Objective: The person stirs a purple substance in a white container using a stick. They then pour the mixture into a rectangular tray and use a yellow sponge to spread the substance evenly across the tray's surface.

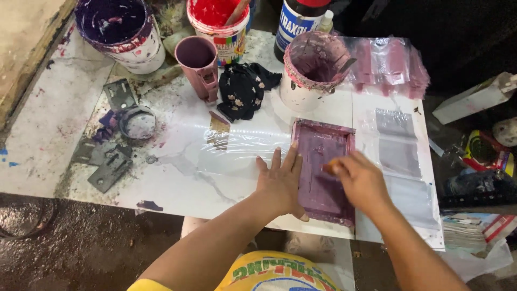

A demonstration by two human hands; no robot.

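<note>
Left hand [279, 182] flat, fingers spread — pressing the purple screen frame's [323, 141] left edge. Right hand [360, 180] over its mesh, fingers curled (on something small, unclear).

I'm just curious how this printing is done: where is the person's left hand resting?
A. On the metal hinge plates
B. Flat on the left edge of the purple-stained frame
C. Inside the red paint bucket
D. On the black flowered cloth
B: the left hand lies flat, fingers spread, against the left edge of the purple-stained frame on the white table.
</note>
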